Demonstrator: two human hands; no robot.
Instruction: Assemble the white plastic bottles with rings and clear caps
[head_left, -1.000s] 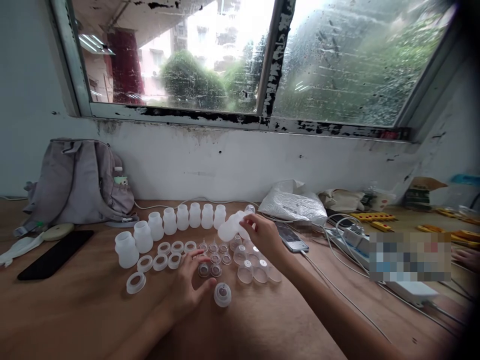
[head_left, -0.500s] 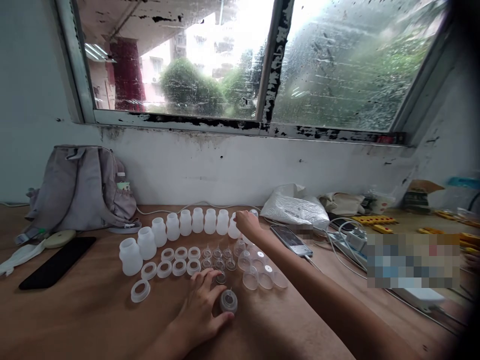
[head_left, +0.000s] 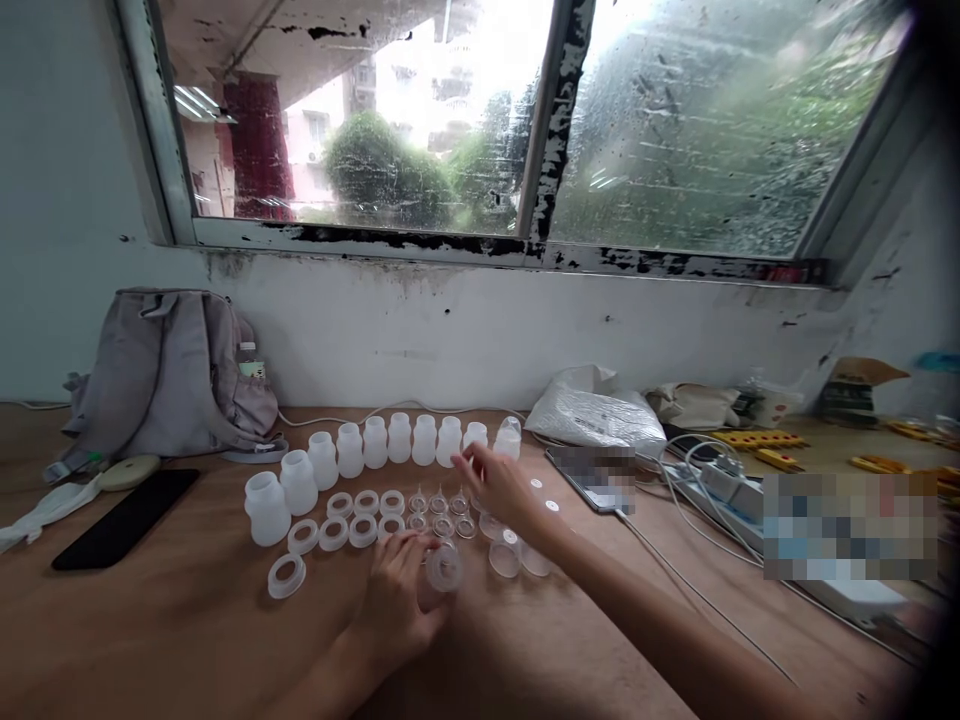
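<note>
My left hand point(head_left: 405, 590) is at the front centre, its fingers and thumb round a clear, ring-shaped cap piece point(head_left: 445, 567) tilted up off the table. Above the clear domed covers point(head_left: 505, 556) at the right, my right hand point(head_left: 495, 485) reaches in with bent fingers; what its fingertips hold, if anything, I cannot make out. Frosted bottles point(head_left: 268, 510) stand open in a curved row behind. One bottle at the right end point(head_left: 508, 437) wears a clear cover. White rings point(head_left: 363, 530) and clear nipples point(head_left: 439, 502) lie in rows between my hands and the bottles.
A black phone point(head_left: 126, 520) and a grey backpack point(head_left: 180, 375) are at the left. To the right are a silver bag point(head_left: 598, 415), a phone on a cable point(head_left: 589, 485) and a white power strip point(head_left: 840, 590). A wall and window rise behind.
My right hand has drawn back from the bottle row toward the covers, uncovering the capped bottle at the right end. My left hand has closed on the clear cap piece and lifted it.
</note>
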